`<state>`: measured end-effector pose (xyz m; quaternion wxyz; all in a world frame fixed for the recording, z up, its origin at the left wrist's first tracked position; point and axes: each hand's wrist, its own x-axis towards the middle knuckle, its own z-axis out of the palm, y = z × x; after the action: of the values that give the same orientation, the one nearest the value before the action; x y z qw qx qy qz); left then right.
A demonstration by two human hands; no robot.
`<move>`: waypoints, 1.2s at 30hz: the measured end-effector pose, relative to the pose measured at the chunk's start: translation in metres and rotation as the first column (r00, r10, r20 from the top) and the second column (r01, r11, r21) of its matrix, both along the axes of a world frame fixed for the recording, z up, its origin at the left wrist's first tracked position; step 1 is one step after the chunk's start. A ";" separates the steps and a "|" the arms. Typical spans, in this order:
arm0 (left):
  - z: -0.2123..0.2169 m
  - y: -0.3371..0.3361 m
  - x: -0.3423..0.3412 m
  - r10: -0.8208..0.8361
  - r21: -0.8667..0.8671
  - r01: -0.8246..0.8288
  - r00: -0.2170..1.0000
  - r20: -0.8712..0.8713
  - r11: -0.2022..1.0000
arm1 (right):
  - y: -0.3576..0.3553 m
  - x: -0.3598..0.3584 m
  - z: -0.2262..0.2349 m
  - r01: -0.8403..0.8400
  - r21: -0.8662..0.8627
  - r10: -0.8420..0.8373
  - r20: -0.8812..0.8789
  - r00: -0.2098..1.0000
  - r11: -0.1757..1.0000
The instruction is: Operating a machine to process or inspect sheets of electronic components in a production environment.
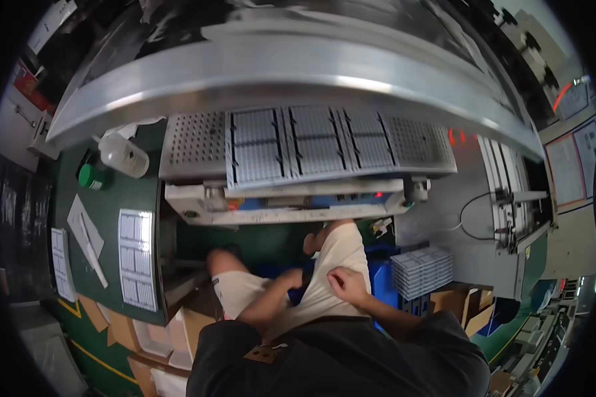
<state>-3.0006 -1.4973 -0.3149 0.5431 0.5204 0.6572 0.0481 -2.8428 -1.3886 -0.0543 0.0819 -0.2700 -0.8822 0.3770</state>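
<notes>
My right hand (348, 285) rests on the light shorts over my right thigh, its fingers curled in a loose fist with nothing seen in them. Between my thighs is my left hand (293, 280), close to a small dark shape; its fingers are mostly hidden, so I cannot tell what they hold. In front of me, a white panel in three sections with dark strips (314, 147) lies on a perforated metal bed (195, 149). A broad metal frame (271, 73) spans above the bed, apart from both hands.
A stack of similar panels (422, 272) stands at my right. On the green table (106, 264) at left lie another panel (137, 258), a white sheet with a thin tool (86, 231), a white squeeze bottle (124, 155) and a green-lidded jar (91, 176). Cardboard boxes (467, 308) sit at lower right.
</notes>
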 end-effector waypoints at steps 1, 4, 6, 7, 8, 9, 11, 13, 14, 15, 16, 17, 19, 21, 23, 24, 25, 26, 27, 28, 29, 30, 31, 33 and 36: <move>0.061 0.006 -0.010 0.194 0.260 -0.146 0.966 -0.171 0.954 | 0.006 0.001 -0.003 -0.014 0.023 0.016 -0.070 0.997 1.000; 0.237 0.034 -0.039 0.414 0.562 -0.514 0.857 0.306 0.649 | -0.002 0.016 -0.011 0.099 -0.300 -0.132 -0.090 0.987 0.949; 0.349 0.045 -0.050 0.332 0.390 -0.755 0.605 0.723 0.526 | -0.011 0.022 -0.014 0.127 -0.460 -0.186 -0.085 0.979 0.879; 0.387 0.050 -0.055 0.343 0.398 -0.830 0.532 0.774 0.390 | -0.013 0.026 -0.013 0.106 -0.531 -0.199 -0.121 0.973 0.841; 0.417 0.056 -0.059 0.335 0.389 -0.886 0.457 0.824 0.252 | -0.015 0.031 -0.013 0.091 -0.597 -0.222 -0.149 0.964 0.797; 0.443 0.062 -0.063 0.382 0.364 -0.914 0.406 0.830 0.179 | -0.015 0.037 -0.010 0.071 -0.659 -0.245 -0.176 0.953 0.749; 0.472 0.072 -0.071 0.412 0.270 -0.963 0.253 0.875 0.018 | -0.015 0.047 0.006 0.027 -0.714 -0.234 -0.194 0.953 0.700; 0.479 0.082 -0.077 0.384 0.196 -0.979 0.160 0.910 -0.057 | -0.005 0.057 0.029 -0.025 -0.793 -0.245 -0.217 0.945 0.608; 0.480 0.085 -0.080 0.390 0.160 -0.985 0.121 0.913 -0.068 | 0.003 0.061 0.040 -0.028 -0.793 -0.244 -0.221 0.944 0.609; 0.480 0.087 -0.082 0.397 0.121 -0.989 0.078 0.914 -0.083 | 0.011 0.067 0.053 -0.011 -0.782 -0.243 -0.207 0.948 0.623; 0.480 0.089 -0.084 0.397 0.119 -0.989 0.075 0.915 -0.087 | 0.021 0.073 0.065 0.008 -0.770 -0.243 -0.191 0.951 0.638; 0.481 0.090 -0.086 0.411 0.135 -0.984 0.078 0.908 -0.113 | 0.030 0.076 0.076 0.026 -0.758 -0.244 -0.177 0.954 0.651; 0.481 0.091 -0.088 0.438 0.163 -0.973 0.077 0.896 -0.163 | 0.048 0.077 0.096 0.000 -0.735 -0.227 -0.210 0.951 0.678; 0.484 0.090 -0.085 0.430 0.163 -0.970 0.072 0.900 -0.178 | 0.067 0.069 0.124 -0.022 -0.709 -0.205 -0.233 0.951 0.705; 0.491 0.087 -0.079 0.413 0.171 -0.965 0.076 0.907 -0.198 | 0.089 0.055 0.166 -0.097 -0.596 -0.137 -0.336 0.932 0.797; 0.493 0.084 -0.077 0.415 0.162 -0.965 0.064 0.908 -0.206 | 0.100 0.047 0.191 -0.100 -0.573 -0.136 -0.355 0.925 0.814; 0.495 0.076 -0.073 0.426 0.180 -0.961 0.075 0.901 -0.212 | 0.112 0.036 0.214 -0.106 -0.550 -0.130 -0.373 0.919 0.828; 0.497 0.071 -0.067 0.436 0.198 -0.958 0.091 0.895 -0.206 | 0.127 0.027 0.230 -0.088 -0.407 -0.098 -0.416 0.904 0.909; 0.496 0.068 -0.064 0.442 0.213 -0.959 0.112 0.890 -0.187 | 0.142 0.017 0.245 -0.052 -0.251 -0.069 -0.451 0.890 0.967; 0.496 0.060 -0.061 0.446 0.209 -0.960 0.107 0.889 -0.187 | 0.155 0.003 0.263 -0.019 -0.136 -0.045 -0.453 0.890 0.990; 0.494 0.051 -0.059 0.479 0.200 -0.961 0.085 0.874 -0.193 | 0.169 -0.015 0.280 0.012 -0.017 -0.019 -0.449 0.893 1.000; 0.490 0.041 -0.057 0.512 0.190 -0.961 0.064 0.856 -0.199 | 0.183 -0.035 0.292 0.039 0.167 0.038 -0.434 0.900 0.985; 0.490 0.025 -0.055 0.520 0.190 -0.958 0.053 0.852 -0.213 | 0.197 -0.060 0.301 0.047 0.340 0.105 -0.414 0.904 0.939; 0.484 -0.001 -0.052 0.549 0.193 -0.971 0.086 0.831 -0.139 | 0.225 -0.107 0.304 0.086 0.655 0.135 -0.279 0.951 0.751; 0.472 -0.027 -0.043 0.523 0.147 -0.978 0.049 0.851 -0.148 | 0.244 -0.173 0.346 -0.358 0.734 0.174 0.319 0.932 0.577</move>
<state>-3.0438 -1.5244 0.1566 0.2546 0.1052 0.5505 0.7881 -3.0161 -1.1443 0.2912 0.0387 -0.1095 -0.9910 -0.0670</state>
